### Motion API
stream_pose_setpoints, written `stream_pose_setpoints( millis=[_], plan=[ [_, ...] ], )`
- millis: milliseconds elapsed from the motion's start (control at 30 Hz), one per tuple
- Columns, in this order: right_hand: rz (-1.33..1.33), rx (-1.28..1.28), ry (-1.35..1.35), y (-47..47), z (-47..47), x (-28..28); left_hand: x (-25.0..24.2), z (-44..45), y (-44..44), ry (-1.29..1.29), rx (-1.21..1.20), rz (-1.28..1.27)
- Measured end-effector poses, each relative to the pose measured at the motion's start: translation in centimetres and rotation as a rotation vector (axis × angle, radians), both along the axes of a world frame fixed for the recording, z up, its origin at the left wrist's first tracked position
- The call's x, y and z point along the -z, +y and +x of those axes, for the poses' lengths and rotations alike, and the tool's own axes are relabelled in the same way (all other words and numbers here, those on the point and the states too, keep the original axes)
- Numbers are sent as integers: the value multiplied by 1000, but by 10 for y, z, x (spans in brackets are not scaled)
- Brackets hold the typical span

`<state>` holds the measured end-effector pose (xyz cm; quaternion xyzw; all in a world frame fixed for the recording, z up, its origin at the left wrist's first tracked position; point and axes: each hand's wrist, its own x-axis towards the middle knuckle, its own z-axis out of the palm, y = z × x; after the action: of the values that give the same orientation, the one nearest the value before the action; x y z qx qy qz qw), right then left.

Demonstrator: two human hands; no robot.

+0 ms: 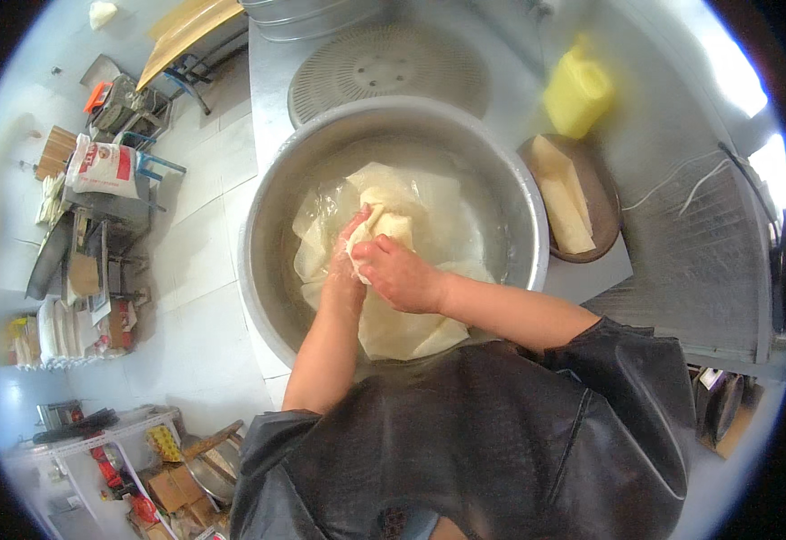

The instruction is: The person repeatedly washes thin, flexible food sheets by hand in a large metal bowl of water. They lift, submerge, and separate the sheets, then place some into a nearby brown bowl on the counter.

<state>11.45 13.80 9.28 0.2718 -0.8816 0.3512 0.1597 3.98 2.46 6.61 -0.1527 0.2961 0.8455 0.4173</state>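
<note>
A large cream-coloured cloth (406, 331) lies spread in water inside a wide metal basin (534, 223). Near the basin's middle, my right hand (399, 273) is closed in a fist on a bunched part of the cloth. My left hand (352, 239) is against the same bunch from the left side, its fingers pointing away from me and partly hidden by the cloth. It presses or holds the cloth; its exact grip cannot be made out. Wet folds of cloth surround both hands, and some rise above the water.
Behind the basin lies a round perforated disc (393, 67). At the right are a yellow jerrycan (578, 91) and a brown oval tray (605, 196) holding a folded cream-coloured sheet (561, 196). A printed sack (102, 167) stands on equipment at the left; shelving (123, 459) is at the lower left.
</note>
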Motion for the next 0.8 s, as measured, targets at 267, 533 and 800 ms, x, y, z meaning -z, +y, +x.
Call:
stream_pose_setpoints(
  millis=[267,533,800],
  plan=[
    [-83,226,260,1,-30,-48,-47,11,24,35,-167,137],
    [-354,457,-287,47,-60,-12,-54,20,26,457,-56,-728],
    [650,187,-325,72,-40,53,3,11,-18,1569,629,-1463]
  ],
)
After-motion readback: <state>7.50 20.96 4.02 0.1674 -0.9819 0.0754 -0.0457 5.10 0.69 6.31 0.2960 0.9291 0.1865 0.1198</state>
